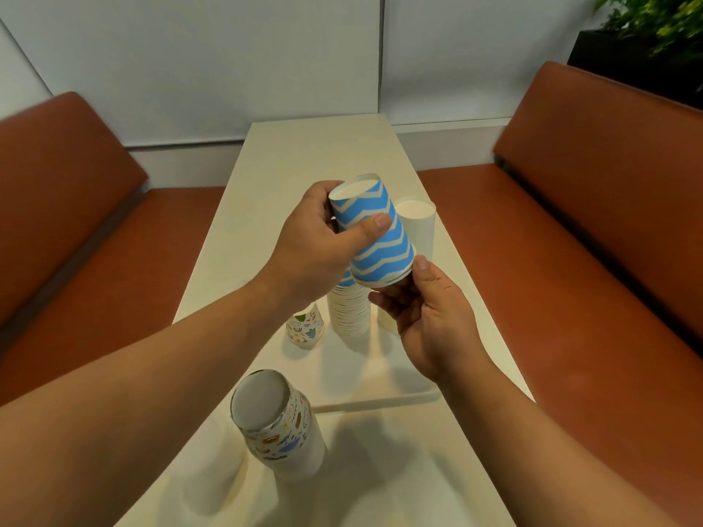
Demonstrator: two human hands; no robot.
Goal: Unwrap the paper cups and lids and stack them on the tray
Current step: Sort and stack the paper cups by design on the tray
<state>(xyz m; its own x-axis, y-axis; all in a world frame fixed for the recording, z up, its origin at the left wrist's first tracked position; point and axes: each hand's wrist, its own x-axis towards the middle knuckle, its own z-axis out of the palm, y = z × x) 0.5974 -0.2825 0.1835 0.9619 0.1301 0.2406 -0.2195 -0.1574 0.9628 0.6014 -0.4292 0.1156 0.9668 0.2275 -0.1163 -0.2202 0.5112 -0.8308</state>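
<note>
My left hand [315, 245] grips an upside-down blue cup with white zigzag stripes [374, 237], thumb across its side. My right hand [426, 313] holds the cup's rim from below with its fingertips. The cup hangs tilted just above a tall stack of upturned cups [350, 310] standing on a white tray [380, 401]. A plain white cup stack [416, 222] stands behind it on the tray. A small cup with colourful doodles [304, 325] stands at the tray's left. Nearer me, a stack of doodle cups [277, 424] stands on the table, bottom up.
The long white table [304, 154] runs away from me between two brown benches, one on the left [76, 207] and one on the right [593, 207]. A plant in a dark planter [646, 28] stands at the far right. A wall closes the table's far end.
</note>
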